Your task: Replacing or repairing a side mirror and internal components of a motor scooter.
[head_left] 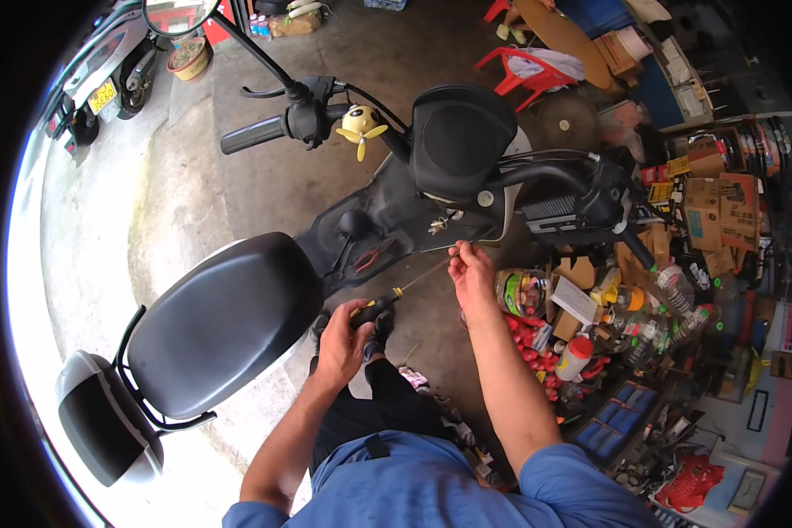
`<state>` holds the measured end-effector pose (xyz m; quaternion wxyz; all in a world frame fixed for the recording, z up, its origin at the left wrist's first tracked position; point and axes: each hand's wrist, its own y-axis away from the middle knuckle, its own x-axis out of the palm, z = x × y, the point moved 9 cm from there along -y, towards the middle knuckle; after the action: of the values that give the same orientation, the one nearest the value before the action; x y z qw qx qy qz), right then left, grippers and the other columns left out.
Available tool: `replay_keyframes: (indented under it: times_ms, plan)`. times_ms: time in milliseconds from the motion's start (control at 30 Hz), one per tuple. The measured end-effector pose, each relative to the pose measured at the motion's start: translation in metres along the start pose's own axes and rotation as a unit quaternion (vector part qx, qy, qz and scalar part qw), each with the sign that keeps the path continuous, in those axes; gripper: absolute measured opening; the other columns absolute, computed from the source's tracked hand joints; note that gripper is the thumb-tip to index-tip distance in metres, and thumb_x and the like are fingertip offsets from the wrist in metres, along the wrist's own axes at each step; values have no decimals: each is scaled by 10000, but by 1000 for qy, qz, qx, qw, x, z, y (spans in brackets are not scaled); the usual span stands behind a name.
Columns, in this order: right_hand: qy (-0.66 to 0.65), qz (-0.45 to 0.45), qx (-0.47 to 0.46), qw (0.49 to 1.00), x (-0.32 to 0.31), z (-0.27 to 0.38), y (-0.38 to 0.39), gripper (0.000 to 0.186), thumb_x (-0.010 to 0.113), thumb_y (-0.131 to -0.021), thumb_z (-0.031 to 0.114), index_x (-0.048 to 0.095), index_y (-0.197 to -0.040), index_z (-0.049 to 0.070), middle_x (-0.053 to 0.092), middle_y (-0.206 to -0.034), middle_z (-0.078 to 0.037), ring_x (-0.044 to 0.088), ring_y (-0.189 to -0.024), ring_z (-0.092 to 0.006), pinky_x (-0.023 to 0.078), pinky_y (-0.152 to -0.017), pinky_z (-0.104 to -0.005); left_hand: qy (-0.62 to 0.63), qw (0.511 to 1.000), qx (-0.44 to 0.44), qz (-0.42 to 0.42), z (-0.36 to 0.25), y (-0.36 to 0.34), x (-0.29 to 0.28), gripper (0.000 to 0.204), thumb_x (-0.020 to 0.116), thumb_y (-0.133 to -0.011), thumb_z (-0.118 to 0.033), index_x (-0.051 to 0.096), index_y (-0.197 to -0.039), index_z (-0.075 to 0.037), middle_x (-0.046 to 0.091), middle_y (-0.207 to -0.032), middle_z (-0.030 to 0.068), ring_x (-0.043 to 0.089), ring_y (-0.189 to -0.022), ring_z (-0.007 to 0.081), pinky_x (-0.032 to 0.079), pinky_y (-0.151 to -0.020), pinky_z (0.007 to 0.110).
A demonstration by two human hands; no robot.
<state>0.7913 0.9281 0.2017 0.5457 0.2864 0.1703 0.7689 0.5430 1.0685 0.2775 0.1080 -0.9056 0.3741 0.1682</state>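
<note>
My left hand grips the black-and-yellow handle of a screwdriver, its long thin shaft angled up to the right. My right hand has thumb and fingers pinched at the far end of that shaft, beside the lower front panel of an electric scooter; the tip is too small to make out. Keys hang on the panel. Red-handled pliers lie on the scooter's dark footboard. The black seat is at my left, and a yellow bee ornament sits on the left handlebar.
Cardboard boxes, bottles and clutter crowd the right side, with a clear plastic jar near my right hand. A red chair stands at the back beside a partly visible person. Another scooter stands upper left.
</note>
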Motion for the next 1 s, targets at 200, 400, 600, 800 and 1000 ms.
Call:
replay_keyframes:
  times_ms: [200,400,600,800,1000]
  plan:
    - [-10,12,-9,1000,6,0,2,124,613,-923,218,601,-929,95,638,-779,-8,560,-583,-53,472,-517,-191,392,822,-392,130,64,34,42,341,451,-980,-422,525,-1005,-90,475,-658,23,371,-467,72,254,-419,215]
    - [-19,-12,-13,1000,6,1,4,144,612,-924,232,606,-918,89,636,-764,-14,552,-559,-51,459,-504,-189,-2,994,79,-74,-6,1,-9,245,496,-969,-285,498,-1004,-42,460,-640,18,378,-449,77,280,-407,225]
    - [-15,-4,-11,1000,4,-1,5,175,595,-934,257,612,-929,83,633,-760,-8,539,-547,-45,458,-505,-190,512,709,-438,211,69,52,57,321,529,-941,-298,557,-981,19,540,-603,42,519,-497,136,405,-470,288]
    - [-26,-12,-14,999,5,1,6,175,585,-939,255,620,-933,83,633,-764,-6,539,-554,-42,460,-508,-191,138,983,-124,9,23,8,6,311,521,-947,-300,560,-988,6,500,-582,20,457,-453,104,362,-435,252]
    - [-16,-11,-18,1000,4,-1,4,179,573,-945,251,628,-945,81,633,-774,-4,540,-566,-42,459,-518,-190,325,866,-363,110,62,36,39,462,399,-986,-455,560,-965,-22,437,-566,-4,369,-445,105,290,-427,250]
